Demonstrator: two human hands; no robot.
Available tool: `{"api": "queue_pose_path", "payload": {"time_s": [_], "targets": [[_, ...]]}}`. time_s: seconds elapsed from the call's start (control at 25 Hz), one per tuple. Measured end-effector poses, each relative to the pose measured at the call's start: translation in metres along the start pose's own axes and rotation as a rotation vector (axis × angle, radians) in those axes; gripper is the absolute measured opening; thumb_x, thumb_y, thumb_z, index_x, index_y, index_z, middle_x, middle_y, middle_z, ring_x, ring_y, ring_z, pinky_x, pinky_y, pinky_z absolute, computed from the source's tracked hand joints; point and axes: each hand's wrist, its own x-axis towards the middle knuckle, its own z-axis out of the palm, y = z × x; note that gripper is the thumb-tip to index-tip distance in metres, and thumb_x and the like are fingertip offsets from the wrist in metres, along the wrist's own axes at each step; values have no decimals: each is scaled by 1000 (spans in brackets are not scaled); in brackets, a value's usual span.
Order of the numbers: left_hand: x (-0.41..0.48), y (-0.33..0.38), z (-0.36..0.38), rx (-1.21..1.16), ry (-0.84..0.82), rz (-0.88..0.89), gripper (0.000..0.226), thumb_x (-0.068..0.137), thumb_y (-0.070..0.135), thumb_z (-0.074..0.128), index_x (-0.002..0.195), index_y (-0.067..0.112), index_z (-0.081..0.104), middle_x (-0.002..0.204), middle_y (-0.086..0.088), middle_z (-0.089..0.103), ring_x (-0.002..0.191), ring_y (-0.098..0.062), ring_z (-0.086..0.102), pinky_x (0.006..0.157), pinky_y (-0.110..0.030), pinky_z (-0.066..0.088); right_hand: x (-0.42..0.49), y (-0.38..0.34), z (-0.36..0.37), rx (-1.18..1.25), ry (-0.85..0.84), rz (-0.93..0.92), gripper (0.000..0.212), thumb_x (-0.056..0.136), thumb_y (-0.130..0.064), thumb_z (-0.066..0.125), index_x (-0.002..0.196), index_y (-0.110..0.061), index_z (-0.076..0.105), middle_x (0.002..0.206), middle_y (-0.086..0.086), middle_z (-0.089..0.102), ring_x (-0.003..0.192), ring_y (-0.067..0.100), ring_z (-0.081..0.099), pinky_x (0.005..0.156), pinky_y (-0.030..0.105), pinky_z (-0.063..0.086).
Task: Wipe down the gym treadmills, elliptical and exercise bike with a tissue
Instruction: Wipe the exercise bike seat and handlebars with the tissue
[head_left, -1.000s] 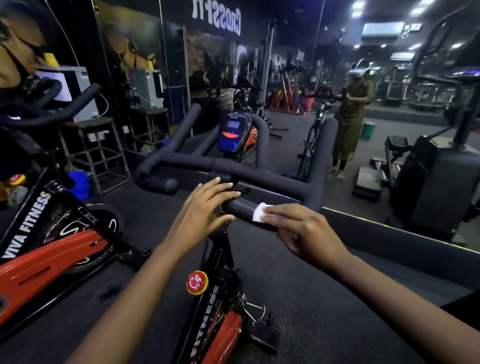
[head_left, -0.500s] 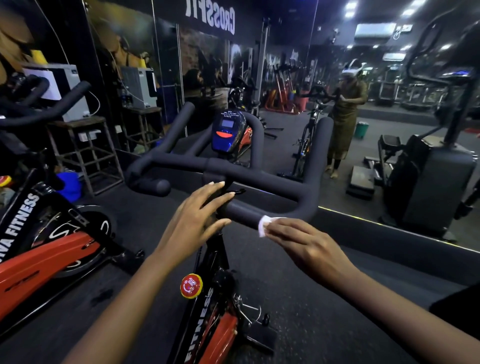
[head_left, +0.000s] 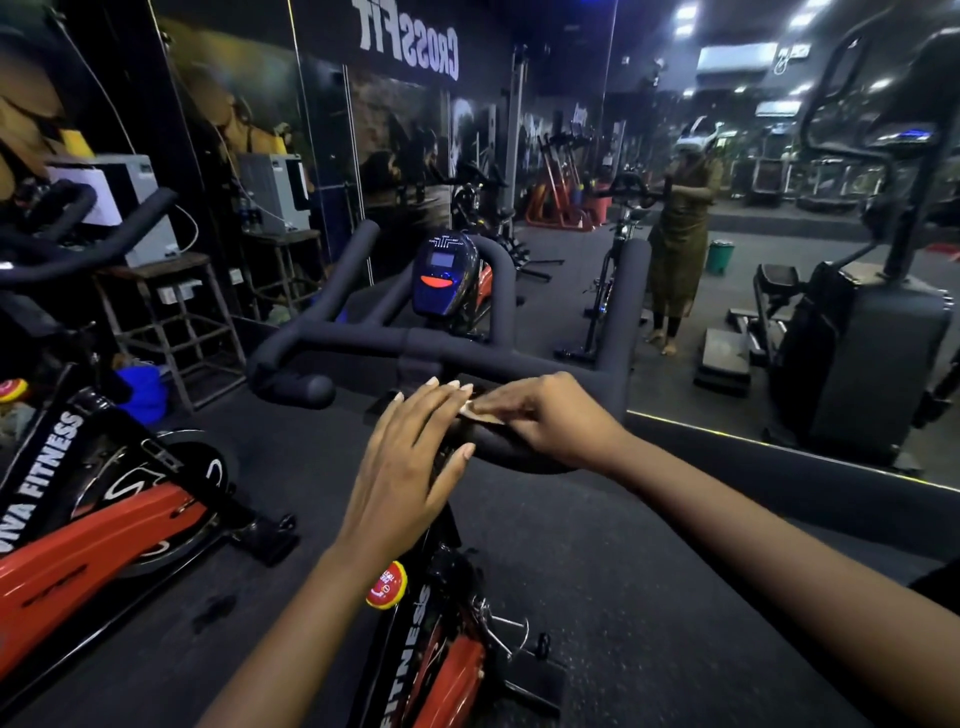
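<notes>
A red and black exercise bike stands right below me, with black padded handlebars and a blue console. My right hand pinches a small folded tissue and presses it on the near centre grip of the handlebars. My left hand lies over the same grip just left of the tissue, fingers straight, fingertips touching the tissue's edge. Most of the tissue is hidden under my right fingers.
A second red bike stands close on the left. A wall mirror ahead reflects the gym. A dark elliptical stands at the right. A metal stool carries a grey box at the left wall. Black rubber floor spreads around.
My right hand slid the tissue leftward along the grip, from the right bend toward the centre. My left hand shifted slightly right, so both hands now meet.
</notes>
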Motion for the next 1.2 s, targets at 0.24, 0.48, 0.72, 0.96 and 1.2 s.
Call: {"api": "queue_pose_path", "payload": {"time_s": [0.24, 0.48, 0.72, 0.96, 1.2], "targets": [[15, 18, 17, 143, -132, 158, 49, 95, 44, 38, 137, 20, 50, 137, 1, 52, 135, -17, 39, 114, -43, 21, -62, 38, -52, -177, -76, -114, 35, 82, -9, 49, 109, -12, 71, 112, 2, 69, 103, 10, 62, 90, 20, 46], [11, 24, 29, 250, -176, 138, 53, 96, 52, 29, 137, 25, 50, 130, 3, 57, 124, -19, 45, 110, -40, 22, -92, 52, -17, -437, 318, 257, 65, 47, 20, 72, 106, -7, 71, 104, 11, 70, 86, 28, 69, 81, 23, 41], [10, 26, 35, 265, -147, 121, 55, 94, 54, 31, 137, 25, 50, 131, 2, 56, 123, -20, 44, 108, -44, 25, -103, -19, 44, -344, 532, 268, 45, 60, 6, 75, 102, -6, 72, 104, 8, 70, 83, 20, 67, 82, 20, 42], [11, 28, 32, 251, -153, 107, 54, 97, 51, 27, 135, 23, 52, 128, 1, 58, 122, -20, 44, 109, -42, 24, -75, 36, -13, -191, 633, 387, 43, 67, 12, 58, 103, -7, 72, 104, 6, 70, 96, 16, 63, 87, 9, 38], [11, 36, 33, 250, -170, 35, 61, 99, 55, 13, 133, 24, 54, 128, 2, 58, 124, -20, 44, 109, -45, 22, -85, 43, -3, -266, 520, 413, 48, 63, 15, 66, 104, -9, 72, 101, 9, 69, 90, 23, 66, 81, 19, 43]]}}
